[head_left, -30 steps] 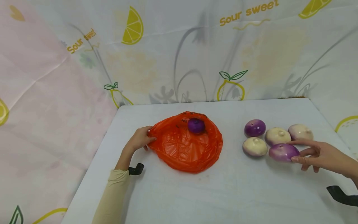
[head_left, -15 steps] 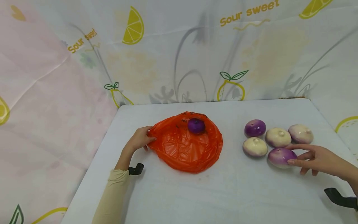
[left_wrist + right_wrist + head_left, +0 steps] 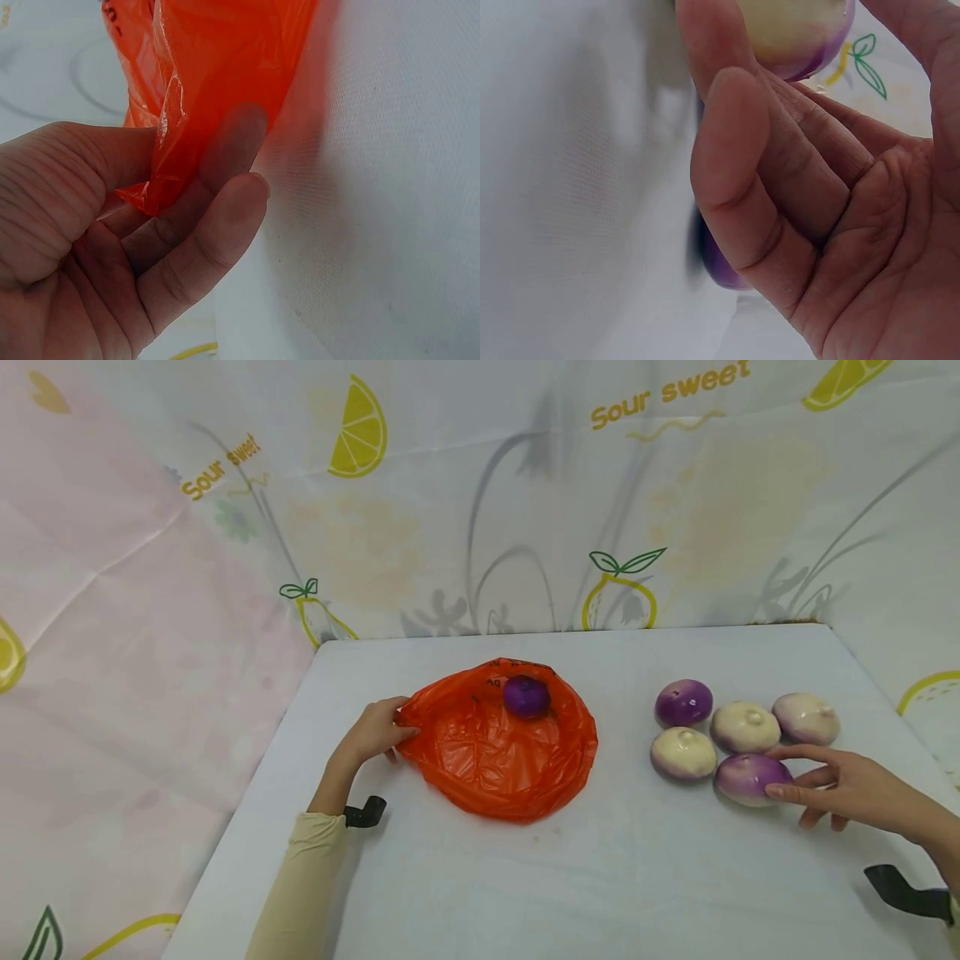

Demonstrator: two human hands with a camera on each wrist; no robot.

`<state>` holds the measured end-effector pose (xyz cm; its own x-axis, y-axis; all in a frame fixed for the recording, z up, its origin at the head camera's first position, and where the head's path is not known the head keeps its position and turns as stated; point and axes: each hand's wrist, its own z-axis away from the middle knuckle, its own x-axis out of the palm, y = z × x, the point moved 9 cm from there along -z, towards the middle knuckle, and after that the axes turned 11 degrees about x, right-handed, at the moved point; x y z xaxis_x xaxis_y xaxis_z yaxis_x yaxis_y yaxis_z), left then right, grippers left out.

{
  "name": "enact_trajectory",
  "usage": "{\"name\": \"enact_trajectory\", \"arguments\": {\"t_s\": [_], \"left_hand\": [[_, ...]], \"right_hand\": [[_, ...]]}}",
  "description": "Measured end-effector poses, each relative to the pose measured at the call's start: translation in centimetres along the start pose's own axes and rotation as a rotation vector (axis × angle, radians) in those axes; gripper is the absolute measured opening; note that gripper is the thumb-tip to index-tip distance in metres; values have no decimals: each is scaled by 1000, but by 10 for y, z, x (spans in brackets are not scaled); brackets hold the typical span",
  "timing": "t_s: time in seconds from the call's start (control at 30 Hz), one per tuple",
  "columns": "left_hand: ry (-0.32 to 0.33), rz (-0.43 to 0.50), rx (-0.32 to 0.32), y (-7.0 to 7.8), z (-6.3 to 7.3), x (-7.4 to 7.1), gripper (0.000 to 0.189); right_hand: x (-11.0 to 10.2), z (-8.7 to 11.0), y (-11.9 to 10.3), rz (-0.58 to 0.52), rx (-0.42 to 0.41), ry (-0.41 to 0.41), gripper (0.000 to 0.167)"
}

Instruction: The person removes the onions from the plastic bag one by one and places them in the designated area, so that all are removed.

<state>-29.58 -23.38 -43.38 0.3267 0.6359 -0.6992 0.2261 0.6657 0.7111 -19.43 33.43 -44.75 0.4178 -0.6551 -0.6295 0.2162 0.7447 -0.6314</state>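
My left hand (image 3: 377,731) pinches the left edge of an orange-red plastic bag (image 3: 480,760), which lies spread with its mouth wide. In the left wrist view, the thumb grips a fold of the bag (image 3: 217,90) against the fingers. A deep purple onion (image 3: 527,697) sits inside the bag toward its far side. On the right, my right hand (image 3: 847,785) holds a glossy purple-and-white onion (image 3: 742,779) between thumb and index finger, low at the table. The right wrist view shows part of this onion (image 3: 802,34) beyond the curled fingers.
Close around the held onion are a purple onion (image 3: 684,702), a cream onion (image 3: 683,753), another cream onion (image 3: 746,727) and a pale onion (image 3: 806,718). The white table (image 3: 570,885) meets a lemon-printed cloth (image 3: 450,527) at the back.
My right hand has moved slightly left and down with the purple-and-white onion, bringing it in against the front of the group. The left hand and bag stay put.
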Motion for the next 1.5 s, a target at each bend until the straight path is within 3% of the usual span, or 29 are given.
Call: {"name": "enact_trajectory", "arguments": {"t_s": [0.33, 0.8, 1.03, 1.5], "left_hand": [[1, -8, 0, -1, -2, 0, 52], [-1, -8, -11, -3, 0, 1, 53], [2, -10, -14, -3, 0, 0, 54], [1, -5, -16, -1, 1, 0, 53]], "right_hand": [[-5, 0, -4, 66, -20, 80, 63], [-7, 3, -3, 123, -27, 126, 64], [-11, 5, -5, 133, -5, 124, 67], [-25, 13, -22, 116, -38, 208, 62]]}}
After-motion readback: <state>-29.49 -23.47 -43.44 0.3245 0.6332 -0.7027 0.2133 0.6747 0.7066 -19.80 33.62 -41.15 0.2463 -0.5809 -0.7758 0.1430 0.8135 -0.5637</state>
